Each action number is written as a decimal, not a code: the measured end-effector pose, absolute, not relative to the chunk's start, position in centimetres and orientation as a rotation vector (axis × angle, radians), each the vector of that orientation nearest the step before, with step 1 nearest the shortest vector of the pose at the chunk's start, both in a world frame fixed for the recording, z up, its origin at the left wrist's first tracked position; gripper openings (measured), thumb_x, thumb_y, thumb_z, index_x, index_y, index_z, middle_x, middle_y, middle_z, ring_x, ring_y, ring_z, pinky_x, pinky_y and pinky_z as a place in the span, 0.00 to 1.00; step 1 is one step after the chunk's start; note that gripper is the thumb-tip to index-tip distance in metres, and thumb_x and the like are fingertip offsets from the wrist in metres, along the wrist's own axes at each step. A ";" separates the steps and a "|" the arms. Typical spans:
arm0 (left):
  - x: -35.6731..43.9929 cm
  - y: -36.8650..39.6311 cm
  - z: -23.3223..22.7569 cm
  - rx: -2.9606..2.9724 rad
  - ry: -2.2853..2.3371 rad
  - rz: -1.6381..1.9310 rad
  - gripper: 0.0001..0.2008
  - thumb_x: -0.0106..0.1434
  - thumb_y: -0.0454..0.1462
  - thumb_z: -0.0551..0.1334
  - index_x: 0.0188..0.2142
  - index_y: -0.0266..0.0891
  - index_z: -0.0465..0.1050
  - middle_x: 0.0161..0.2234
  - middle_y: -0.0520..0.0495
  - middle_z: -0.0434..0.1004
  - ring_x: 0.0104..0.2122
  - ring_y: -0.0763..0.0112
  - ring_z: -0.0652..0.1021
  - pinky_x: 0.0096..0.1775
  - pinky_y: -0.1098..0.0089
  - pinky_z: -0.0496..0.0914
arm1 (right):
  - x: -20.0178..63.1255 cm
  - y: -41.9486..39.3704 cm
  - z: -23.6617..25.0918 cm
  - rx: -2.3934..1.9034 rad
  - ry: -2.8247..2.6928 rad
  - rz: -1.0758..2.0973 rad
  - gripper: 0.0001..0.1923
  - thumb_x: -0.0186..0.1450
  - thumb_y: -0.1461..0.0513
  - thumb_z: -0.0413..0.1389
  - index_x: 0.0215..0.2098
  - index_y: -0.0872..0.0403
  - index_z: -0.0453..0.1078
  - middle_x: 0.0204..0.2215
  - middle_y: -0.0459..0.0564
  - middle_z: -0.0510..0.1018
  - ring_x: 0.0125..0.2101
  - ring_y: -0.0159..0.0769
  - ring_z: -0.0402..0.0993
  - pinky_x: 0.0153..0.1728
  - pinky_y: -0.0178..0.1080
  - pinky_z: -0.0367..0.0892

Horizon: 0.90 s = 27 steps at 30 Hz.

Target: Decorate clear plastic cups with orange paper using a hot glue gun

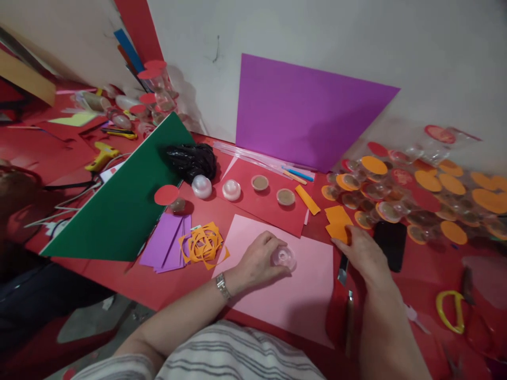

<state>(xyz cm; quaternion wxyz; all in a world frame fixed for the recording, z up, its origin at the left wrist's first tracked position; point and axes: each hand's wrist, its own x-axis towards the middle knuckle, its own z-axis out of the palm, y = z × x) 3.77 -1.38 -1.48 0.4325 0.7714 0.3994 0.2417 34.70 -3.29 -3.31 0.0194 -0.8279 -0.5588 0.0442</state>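
- Red covers the surface (119, 279), which carries everything within arm's reach.
- Purple sheet (301, 113) leans upright on the far wall, out of the working area.
- Green sheet (122, 206) lies at the left, one corner toward the middle.
- Pink sheet (285, 285) lies flat and near, serving as a base.
- Left hand (259, 261) curls around a clear cup (283, 257), pressing it mouth-down on the pink sheet.
- Right hand (362, 253) rests open, fingertips touching orange scraps (337, 222) just right of the sheet.

Green sheet (119, 206), purple sheet (301, 116), black phone (391, 243), yellow-handled scissors (451, 311)
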 end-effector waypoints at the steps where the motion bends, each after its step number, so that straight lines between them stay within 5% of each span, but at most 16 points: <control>1: 3.8 -1.4 -1.5 1.923 0.993 0.602 0.29 0.47 0.44 0.79 0.47 0.42 0.75 0.44 0.46 0.72 0.42 0.63 0.76 0.45 0.63 0.74 | 34.7 -3.3 -3.3 -2.582 -1.741 0.135 0.26 0.66 0.50 0.53 0.56 0.56 0.67 0.51 0.61 0.78 0.51 0.50 0.74 0.46 0.47 0.70; 11: 3.8 -1.4 -1.2 1.913 0.992 0.555 0.29 0.48 0.43 0.79 0.48 0.41 0.75 0.44 0.45 0.73 0.42 0.63 0.76 0.46 0.63 0.74 | 34.4 -3.7 -2.1 -2.658 -1.763 0.123 0.22 0.67 0.51 0.52 0.53 0.53 0.72 0.46 0.57 0.81 0.40 0.45 0.79 0.38 0.41 0.70; 16: 3.9 -1.4 -1.2 1.906 0.994 0.558 0.29 0.48 0.44 0.79 0.48 0.42 0.76 0.44 0.45 0.72 0.42 0.63 0.76 0.46 0.63 0.74 | 33.8 -3.9 -1.9 -2.679 -1.763 0.109 0.17 0.70 0.55 0.48 0.47 0.53 0.75 0.35 0.55 0.82 0.34 0.42 0.79 0.34 0.39 0.68; 27: 3.9 -1.4 -1.3 1.911 0.999 0.580 0.29 0.47 0.43 0.80 0.47 0.41 0.76 0.44 0.45 0.72 0.42 0.62 0.76 0.46 0.63 0.74 | 33.6 -3.8 -2.0 -2.668 -1.579 0.059 0.21 0.72 0.50 0.48 0.40 0.53 0.79 0.27 0.56 0.80 0.28 0.42 0.76 0.31 0.40 0.65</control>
